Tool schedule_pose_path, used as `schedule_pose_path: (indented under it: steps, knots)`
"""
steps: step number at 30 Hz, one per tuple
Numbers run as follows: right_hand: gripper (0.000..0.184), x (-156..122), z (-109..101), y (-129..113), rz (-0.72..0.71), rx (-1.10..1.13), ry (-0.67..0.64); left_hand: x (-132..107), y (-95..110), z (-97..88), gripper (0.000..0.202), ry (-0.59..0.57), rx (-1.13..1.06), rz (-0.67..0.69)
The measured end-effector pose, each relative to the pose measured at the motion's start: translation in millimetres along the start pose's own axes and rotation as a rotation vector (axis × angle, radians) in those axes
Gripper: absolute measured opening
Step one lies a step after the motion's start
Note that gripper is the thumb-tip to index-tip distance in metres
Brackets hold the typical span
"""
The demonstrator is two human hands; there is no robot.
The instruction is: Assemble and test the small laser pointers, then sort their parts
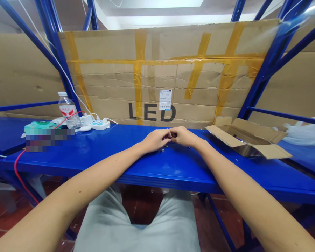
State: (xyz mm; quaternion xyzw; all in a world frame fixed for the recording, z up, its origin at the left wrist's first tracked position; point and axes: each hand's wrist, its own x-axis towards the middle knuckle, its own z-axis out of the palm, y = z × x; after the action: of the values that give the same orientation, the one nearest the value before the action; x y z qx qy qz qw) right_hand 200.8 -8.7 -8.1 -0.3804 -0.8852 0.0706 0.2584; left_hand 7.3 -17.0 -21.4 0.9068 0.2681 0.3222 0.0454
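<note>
Your small, dark reddish thing (173, 134), mostly hidden, sits between your left hand (156, 139) and right hand (183, 135), each grip curled nearly closed on it.

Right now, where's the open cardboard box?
Head view, right side: the open cardboard box sits on the blue table, to the right of the right hand, near the blue post.

Workshop/storeroom, prob.: blue metal rack (48, 21) w/ worktop (102, 147), taped "LED" cardboard (107, 84), open ctn (223, 135).
</note>
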Motion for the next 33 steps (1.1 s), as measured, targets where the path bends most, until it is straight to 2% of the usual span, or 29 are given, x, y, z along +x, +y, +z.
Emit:
schedule_pose_path:
  steps: [4,8,14,20,28,33]
  knots:
    - [0.005,-0.8,-2.3,-5.7,-0.033,-0.003,0.094,-0.1,0.2,-1.5,0.001,0.023,0.019,0.011]
    - [0.010,-0.6,-3.4,-7.7,-0.019,0.029,0.125,0.4,-1.7,-1.9,0.005,0.042,0.083,0.010]
    - [0.017,0.0,-2.4,-3.8,0.034,0.059,0.132,-0.3,-5.1,-0.4,0.009,0.079,0.160,0.054]
    - [0.016,0.4,-2.4,-3.4,0.053,0.084,0.120,-1.7,-5.3,-0.5,0.007,0.096,0.212,0.134]
    - [0.016,1.7,1.1,2.8,0.084,0.191,0.134,-2.1,-7.5,1.0,0.013,0.127,0.300,0.215]
    - [0.016,1.4,0.8,4.1,0.102,0.213,0.149,-1.7,-6.3,0.4,0.013,0.150,0.298,0.207]
